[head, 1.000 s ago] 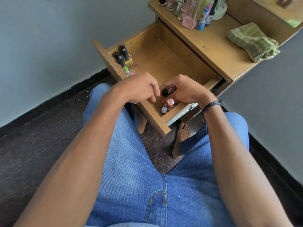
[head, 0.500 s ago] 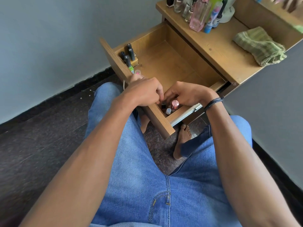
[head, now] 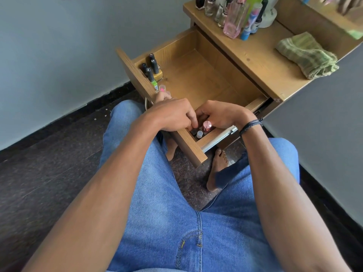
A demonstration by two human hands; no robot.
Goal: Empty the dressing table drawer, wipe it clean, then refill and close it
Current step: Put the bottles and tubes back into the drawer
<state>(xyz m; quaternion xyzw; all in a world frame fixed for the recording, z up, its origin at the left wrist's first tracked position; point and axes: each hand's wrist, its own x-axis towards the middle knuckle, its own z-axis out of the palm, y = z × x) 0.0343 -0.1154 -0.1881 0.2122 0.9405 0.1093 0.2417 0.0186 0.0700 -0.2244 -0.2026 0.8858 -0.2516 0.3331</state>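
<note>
Drawer (head: 196, 79): pulled out, under both hands.
Left hand (head: 172, 114): fingers curled down at small bottles; grip not discernible.
Right hand (head: 222, 114): curled beside left; grip not discernible.
Pink-capped bottle (head: 206, 125): upright between hands.
Black-capped bottles (head: 151, 67): upright, beyond left hand.
Green cloth (head: 306, 54): on tabletop (head: 259, 57), beyond right hand.

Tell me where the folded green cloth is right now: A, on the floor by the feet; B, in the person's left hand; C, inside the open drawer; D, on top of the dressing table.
D: the folded green cloth lies on the dressing table top, to the right of the bottles, while both hands are down at the near corner of the open drawer.
</note>
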